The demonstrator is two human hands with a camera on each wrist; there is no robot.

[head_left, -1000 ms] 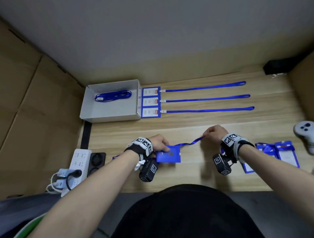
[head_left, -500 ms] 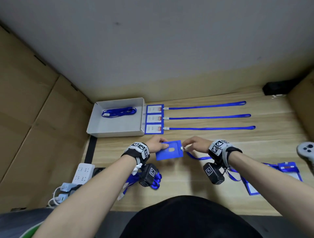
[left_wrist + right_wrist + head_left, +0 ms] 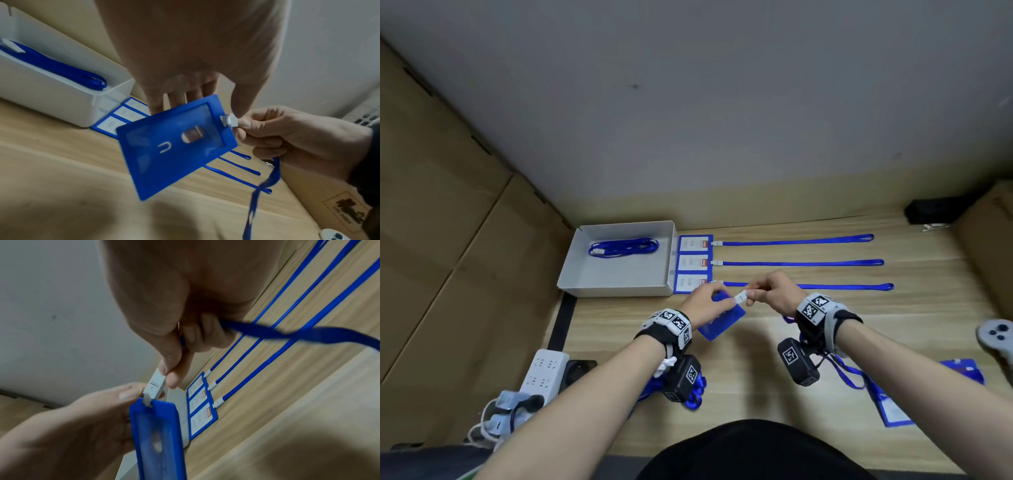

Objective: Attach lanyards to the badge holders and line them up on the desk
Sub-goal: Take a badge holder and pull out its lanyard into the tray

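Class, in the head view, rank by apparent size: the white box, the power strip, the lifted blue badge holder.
1. white box
2. power strip
3. blue badge holder, though the left hand covers part of it.

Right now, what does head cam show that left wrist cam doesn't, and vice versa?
Head only: the power strip at the desk's left edge, loose badge holders under the right forearm, and the left hand from above.
Left wrist only: the held badge holder has an oval slot in its face.
Both: the right hand pinching the white clip at the holder's edge, three finished badges in a row, the white tray.
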